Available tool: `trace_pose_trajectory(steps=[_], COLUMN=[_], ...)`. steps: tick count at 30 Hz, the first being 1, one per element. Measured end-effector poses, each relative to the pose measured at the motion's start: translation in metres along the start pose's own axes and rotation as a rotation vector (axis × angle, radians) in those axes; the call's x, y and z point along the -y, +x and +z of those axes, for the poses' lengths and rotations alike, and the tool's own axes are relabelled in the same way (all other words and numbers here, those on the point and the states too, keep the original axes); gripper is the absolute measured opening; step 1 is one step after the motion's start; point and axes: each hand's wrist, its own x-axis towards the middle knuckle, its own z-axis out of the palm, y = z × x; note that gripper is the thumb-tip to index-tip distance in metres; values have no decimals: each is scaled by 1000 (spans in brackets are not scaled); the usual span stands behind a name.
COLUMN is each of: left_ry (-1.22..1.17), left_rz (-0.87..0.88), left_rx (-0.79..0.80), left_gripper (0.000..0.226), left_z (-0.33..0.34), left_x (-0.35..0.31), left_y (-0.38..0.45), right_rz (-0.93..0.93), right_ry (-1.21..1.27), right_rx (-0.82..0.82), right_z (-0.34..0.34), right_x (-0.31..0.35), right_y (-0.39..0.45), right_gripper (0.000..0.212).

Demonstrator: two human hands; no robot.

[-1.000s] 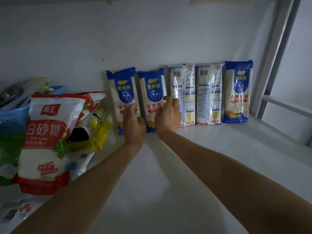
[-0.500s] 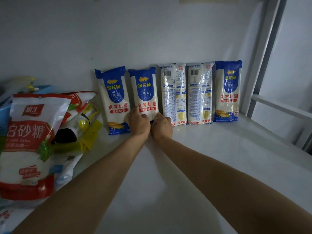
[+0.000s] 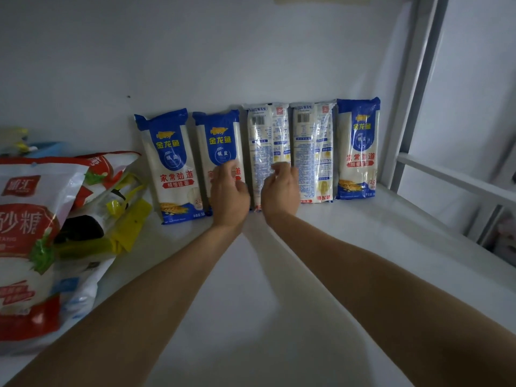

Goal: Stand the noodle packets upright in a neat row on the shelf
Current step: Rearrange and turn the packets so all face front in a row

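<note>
Several noodle packets stand upright in a row against the back wall of the white shelf (image 3: 349,233). The first (image 3: 173,163), second (image 3: 220,135) and fifth (image 3: 358,146) show blue fronts. The third (image 3: 266,135) and fourth (image 3: 311,141) show their printed backs. My left hand (image 3: 229,195) lies over the lower part of the second packet, fingertips near its right edge. My right hand (image 3: 280,191) is over the lower right of the third packet with fingers loosely curled against it. Both packets' bottoms are partly hidden by my hands.
A big red and white sugar bag (image 3: 25,233) leans at the left, with yellow and black packages (image 3: 125,224) and a blue basket (image 3: 53,148) behind it. A grey frame post (image 3: 405,107) and crossbar bound the shelf on the right.
Both hands have risen from the bottom edge of the second packet. The left now sits on the second packet and the right has shifted onto the third. The row stands as before.
</note>
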Motion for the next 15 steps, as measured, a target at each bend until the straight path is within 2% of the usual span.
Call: trace_pose_trajectory(steps=[2, 3, 5, 10, 15], left_ry=[-99, -104, -47, 110, 218], left_rz=[-49, -88, -153, -226, -304], left_rx=[174, 211, 198, 83, 133], left_gripper=[44, 46, 50, 55, 58], left_z=[17, 25, 40, 56, 59], left_x=[-17, -25, -39, -52, -53], left_y=[1, 1, 2, 10, 24], right_rz=[4, 15, 28, 22, -8], right_ry=[-5, -22, -60, -7, 45], right_rx=[-42, -39, 7, 242, 361], right_z=[-11, -15, -21, -31, -35], right_x=[-2, -4, -11, -27, -27], right_y=[15, 22, 32, 43, 46], right_gripper=[33, 35, 36, 43, 45])
